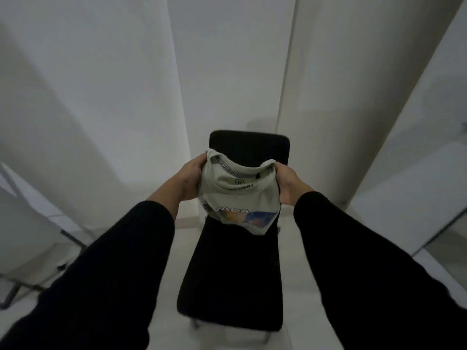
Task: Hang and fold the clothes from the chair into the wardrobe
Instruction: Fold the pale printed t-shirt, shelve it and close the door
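Note:
A pale grey-green T-shirt (240, 198) with a printed word and an orange-and-blue picture hangs folded over above the black chair (235, 274). My left hand (190, 178) grips its left shoulder and my right hand (288, 184) grips its right shoulder. The neck opening faces me and the lower part of the shirt droops just above the chair seat. Both arms wear black sleeves. The chair seat under the shirt looks bare; no other clothes show on it.
White walls and tall white panels (328, 97) stand behind and to the right of the chair. A dark metal frame (73, 238) stands low at the left. A pale floor (171, 248) surrounds the chair.

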Demonstrator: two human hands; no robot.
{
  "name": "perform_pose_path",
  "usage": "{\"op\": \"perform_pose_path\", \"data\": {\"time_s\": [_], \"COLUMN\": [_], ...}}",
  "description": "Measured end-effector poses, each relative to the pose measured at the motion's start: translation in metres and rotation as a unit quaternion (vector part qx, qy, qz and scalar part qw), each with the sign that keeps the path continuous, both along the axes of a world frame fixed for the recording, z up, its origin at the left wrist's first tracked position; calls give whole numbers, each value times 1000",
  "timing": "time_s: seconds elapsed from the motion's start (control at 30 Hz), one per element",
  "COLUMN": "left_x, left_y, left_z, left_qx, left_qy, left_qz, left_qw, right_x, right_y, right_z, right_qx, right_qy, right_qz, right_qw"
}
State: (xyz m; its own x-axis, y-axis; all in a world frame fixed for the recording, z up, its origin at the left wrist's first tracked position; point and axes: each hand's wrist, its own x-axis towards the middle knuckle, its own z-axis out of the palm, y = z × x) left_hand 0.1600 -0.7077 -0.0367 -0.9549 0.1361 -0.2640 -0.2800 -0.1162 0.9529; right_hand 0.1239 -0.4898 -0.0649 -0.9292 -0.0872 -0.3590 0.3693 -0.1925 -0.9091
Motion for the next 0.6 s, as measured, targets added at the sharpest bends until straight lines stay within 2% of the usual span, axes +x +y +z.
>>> {"op": "perform_pose_path", "data": {"time_s": [0.13, 0.3, 0.43, 0.6], "left_x": [82, 177, 203, 167], "left_y": [-6, -18, -10, 7], "left_z": [-97, -204, -227, -235], "left_qx": [-11, 10, -24, -56], "left_qy": [-132, -254, -305, -289], "left_qz": [-18, 28, 39, 106], "left_qw": [991, 967, 951, 950], "right_x": [89, 185, 218, 193], "right_y": [-7, -10, -8, 0], "right_z": [-106, -213, -245, -259], "right_qx": [5, 29, 39, 55], "right_qy": [-130, -236, -277, -284], "right_qz": [-1, 14, 18, 4], "right_qw": [991, 971, 960, 957]}}
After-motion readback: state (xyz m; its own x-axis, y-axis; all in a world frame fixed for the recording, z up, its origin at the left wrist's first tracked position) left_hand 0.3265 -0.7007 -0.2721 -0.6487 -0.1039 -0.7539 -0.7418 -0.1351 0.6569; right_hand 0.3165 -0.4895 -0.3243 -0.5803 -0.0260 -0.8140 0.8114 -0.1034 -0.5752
